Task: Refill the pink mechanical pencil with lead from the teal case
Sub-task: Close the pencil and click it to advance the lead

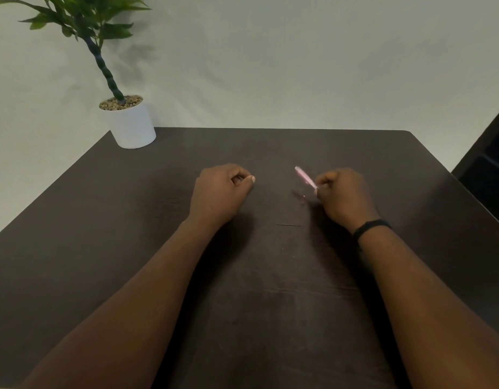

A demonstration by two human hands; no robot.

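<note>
My right hand (343, 196) grips the pink mechanical pencil (305, 176) in a fist just above the table, and the pencil's free end points up and to the left. My left hand (221, 192) rests on the dark table (130, 220) to the left of it. Its fingers are curled and the thumb presses against the index finger, with nothing visible inside. A thin stick of lead (288, 225) lies flat on the table between my wrists, nearer my right one. The teal case is not in view.
A white pot (133, 124) with a green plant stands at the table's far left corner. A dark piece of furniture (486, 169) sits past the right edge. A black band (371, 227) circles my right wrist.
</note>
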